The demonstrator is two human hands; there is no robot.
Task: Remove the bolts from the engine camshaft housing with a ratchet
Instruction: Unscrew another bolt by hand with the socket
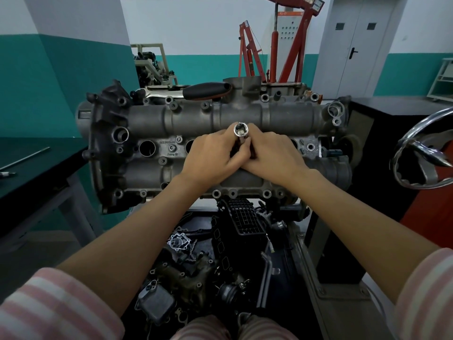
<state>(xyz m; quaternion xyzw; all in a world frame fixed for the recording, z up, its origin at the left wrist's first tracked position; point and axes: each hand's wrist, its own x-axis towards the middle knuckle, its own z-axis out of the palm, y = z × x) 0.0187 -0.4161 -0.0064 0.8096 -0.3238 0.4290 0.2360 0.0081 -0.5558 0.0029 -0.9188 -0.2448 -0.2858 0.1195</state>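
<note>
A: Where does the work sit?

B: The grey cast-metal camshaft housing (213, 116) fills the middle of the frame, lying crosswise on its stand. Both hands meet at its centre. The left hand (210, 158) and the right hand (272, 155) curl their fingers together around a short chrome socket on a dark shaft (241, 133), open end pointing up toward the camera. So each grip is clamped on that one tool piece.

A: And the ratchet?

B: The black-handled chrome ratchet (196, 90) lies along the upper edge of the housing, above the hands, touched by neither.

A: How would these parts handle?

B: The socket looks small, rigid and smooth, probably slippery if oily; pinching it low on the shaft seems sensible. The ratchet is likely moderately heavy and stiff, best taken by its rubbery black handle. The housing itself looks heavy and fixed, so it should not shift under torque.

A: The bolts?

B: Dark bolt heads (174, 105) stand near the upper rim; many lower holes look empty.
</note>
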